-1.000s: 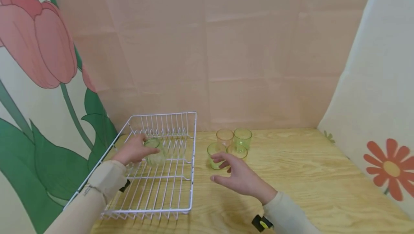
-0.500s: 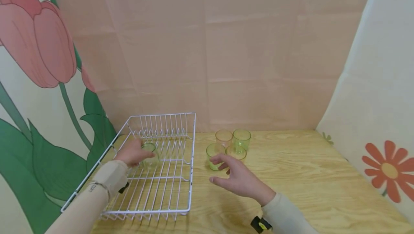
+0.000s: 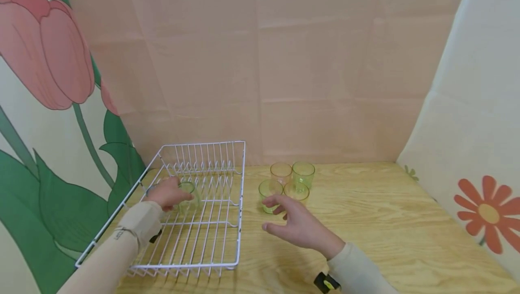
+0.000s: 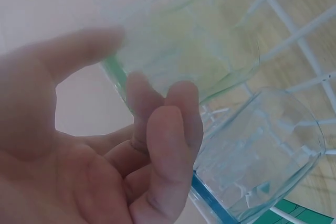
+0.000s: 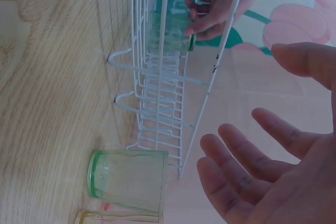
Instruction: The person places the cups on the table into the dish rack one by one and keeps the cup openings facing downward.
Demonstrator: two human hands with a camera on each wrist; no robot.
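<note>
In the head view my left hand (image 3: 168, 193) is low inside the white wire dish rack (image 3: 239, 203), its thumb and fingers about the rim of a clear green drinking glass (image 3: 192, 206) that stands mouth up. Beside it in the rack is a blue-rimmed glass (image 4: 262, 150), plain in the left wrist view and mostly hidden by the hand from above. My right hand (image 3: 302, 224) hovers over the table with fingers spread and loosely bent, holding nothing. Its fingertips overlap the nearest green glass (image 3: 268, 206) in the head view.
Behind that glass, close together on the wood-grain table (image 3: 365, 221), stand a pink glass (image 3: 281, 172), another green glass (image 3: 304, 174) and an amber-rimmed glass (image 3: 297, 191). A pink cloth (image 3: 325, 81) hangs along the back, with flower-printed cloths at both sides.
My left hand has brought the green glass slightly left and down in the rack, then hardly moved over the last half second. The right hand stays nearly still.
</note>
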